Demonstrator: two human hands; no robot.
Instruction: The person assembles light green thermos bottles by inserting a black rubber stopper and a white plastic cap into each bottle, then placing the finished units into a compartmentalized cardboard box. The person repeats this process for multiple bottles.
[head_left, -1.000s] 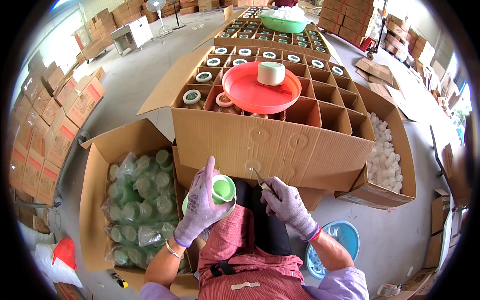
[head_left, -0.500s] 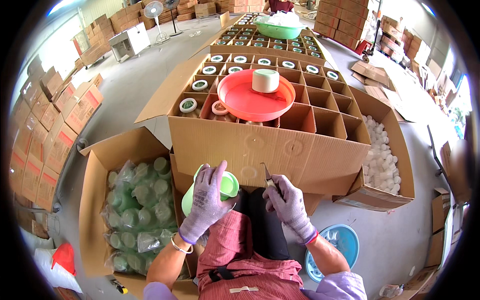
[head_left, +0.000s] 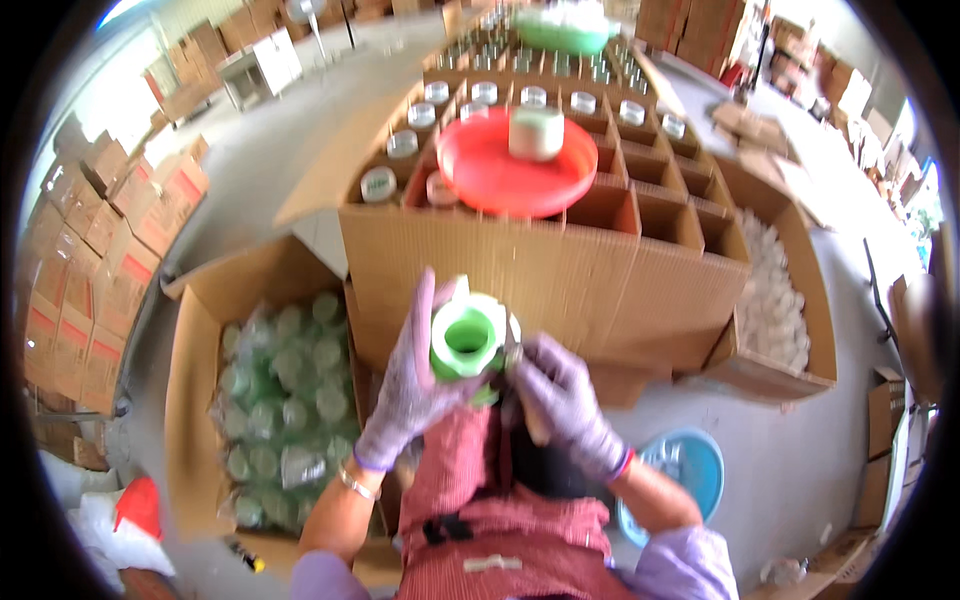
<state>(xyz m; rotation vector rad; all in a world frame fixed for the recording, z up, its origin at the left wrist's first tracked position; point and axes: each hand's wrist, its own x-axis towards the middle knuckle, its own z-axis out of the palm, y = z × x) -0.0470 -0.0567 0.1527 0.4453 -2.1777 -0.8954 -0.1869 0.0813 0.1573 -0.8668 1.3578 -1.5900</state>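
Observation:
My left hand is wrapped round a light green plastic jar, its round open mouth tipped up toward me. In my right hand is a small knife, its blade up against the right side of the jar's mouth. Both hands wear greyish-purple gloves and are close together above my lap. Just beyond them stands a divided carton with several lidded jars in its cells. On top of it rest a red round tray and a pale green-white tub. Motion blurs the picture somewhat.
Left of my legs, an open carton holds bagged green jars. A carton of small white caps stands at right. A blue basin sits on the floor by my right arm. Farther off are stacked cartons and a green basin.
My left hand has raised the jar and turned its mouth toward me. My right hand has moved left and brought the knife to the mouth. The view has shifted slightly.

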